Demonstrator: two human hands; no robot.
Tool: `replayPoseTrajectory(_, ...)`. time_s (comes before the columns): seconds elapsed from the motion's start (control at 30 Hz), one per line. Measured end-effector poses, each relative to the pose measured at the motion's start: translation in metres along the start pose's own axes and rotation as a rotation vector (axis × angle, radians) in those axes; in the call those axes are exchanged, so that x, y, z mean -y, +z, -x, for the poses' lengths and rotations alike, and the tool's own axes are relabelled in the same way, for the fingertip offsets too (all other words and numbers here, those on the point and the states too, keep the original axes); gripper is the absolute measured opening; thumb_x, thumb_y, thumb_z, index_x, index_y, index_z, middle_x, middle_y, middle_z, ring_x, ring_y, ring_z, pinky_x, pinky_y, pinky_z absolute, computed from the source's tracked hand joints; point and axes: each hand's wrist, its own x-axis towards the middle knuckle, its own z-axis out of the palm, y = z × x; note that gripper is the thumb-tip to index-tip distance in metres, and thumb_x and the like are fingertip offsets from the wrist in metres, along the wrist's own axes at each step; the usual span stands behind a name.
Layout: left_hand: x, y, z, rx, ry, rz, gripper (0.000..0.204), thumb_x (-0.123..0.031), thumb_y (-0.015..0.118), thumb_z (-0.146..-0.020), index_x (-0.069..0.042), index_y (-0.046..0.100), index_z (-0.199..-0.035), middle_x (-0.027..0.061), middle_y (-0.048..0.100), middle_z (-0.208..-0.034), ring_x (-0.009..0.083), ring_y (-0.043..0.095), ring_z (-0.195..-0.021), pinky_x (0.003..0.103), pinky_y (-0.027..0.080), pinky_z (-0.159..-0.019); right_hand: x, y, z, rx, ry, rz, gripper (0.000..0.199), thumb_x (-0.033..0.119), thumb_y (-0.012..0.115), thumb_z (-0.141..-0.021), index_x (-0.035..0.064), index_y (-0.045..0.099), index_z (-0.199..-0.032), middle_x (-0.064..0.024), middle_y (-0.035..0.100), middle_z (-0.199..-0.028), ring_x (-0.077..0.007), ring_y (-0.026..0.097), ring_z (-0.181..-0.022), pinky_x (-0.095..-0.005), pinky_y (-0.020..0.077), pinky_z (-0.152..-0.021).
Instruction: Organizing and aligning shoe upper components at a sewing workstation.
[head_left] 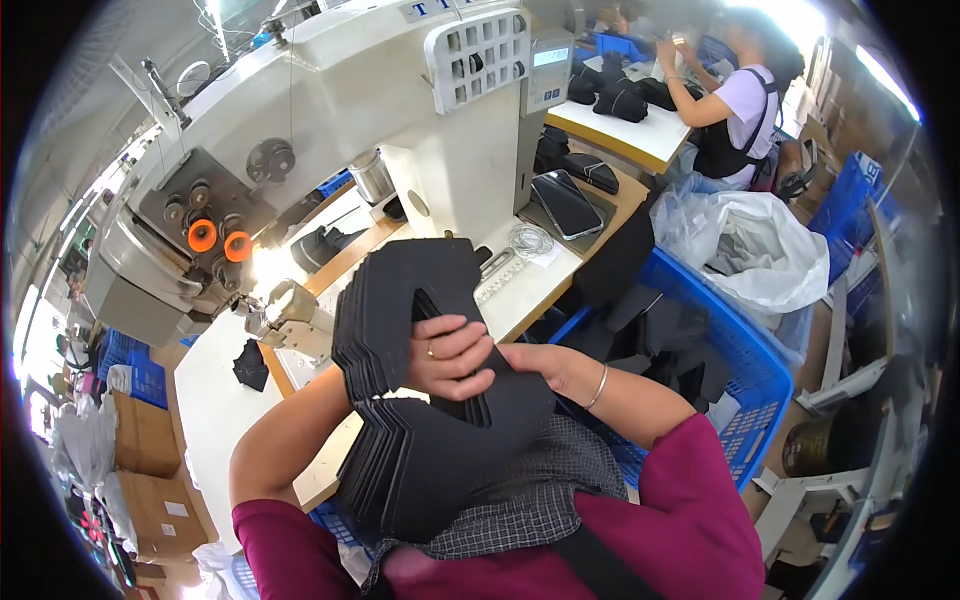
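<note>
Right hand (pixel 455 355), centre of frame, is closed around a thick stack of black cut fabric pieces (pixel 420 380), fingers curled over its inner notch. Left hand is hidden beneath the stack; grip cannot be told. Sewing machine (pixel 330 130) fills the upper left. Blue plastic crate (pixel 740 360) sits right of centre, white plastic bag (pixel 760 245) above it. Brown cardboard boxes (pixel 150 470) with pale labels, lower left.
</note>
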Motion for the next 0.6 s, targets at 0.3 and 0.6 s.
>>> replayPoseTrajectory(0.3,-0.011,-0.015,0.03,0.065,-0.066,0.129,0.043,-0.018,0.059,-0.092,-0.019,0.047,-0.133,0.0127,0.059,-0.137,0.0282,0.058,-0.125,0.049,0.038,-0.113,-0.008,0.051,-0.029,-0.116,0.142,-0.047,0.059,0.009,0.068,-0.089,-0.005,0.045,-0.141,-0.018,0.062,-0.129,-0.0265,0.065,-0.116,-0.0372,0.0553,-0.099)
replayPoseTrajectory(0.6,-0.068,-0.026,0.061,0.128,-0.311,0.352,0.044,-0.019,0.049,-0.096,-0.01,0.046,-0.139,0.0198,0.053,-0.143,0.0347,0.052,-0.133,0.052,0.033,-0.117,-0.071,0.03,-0.051,-0.054,0.217,-0.317,0.051,0.016,0.068,-0.091,-0.0057,0.052,-0.134,-0.0186,0.065,-0.127,-0.0265,0.068,-0.11,-0.0382,0.0579,-0.095)
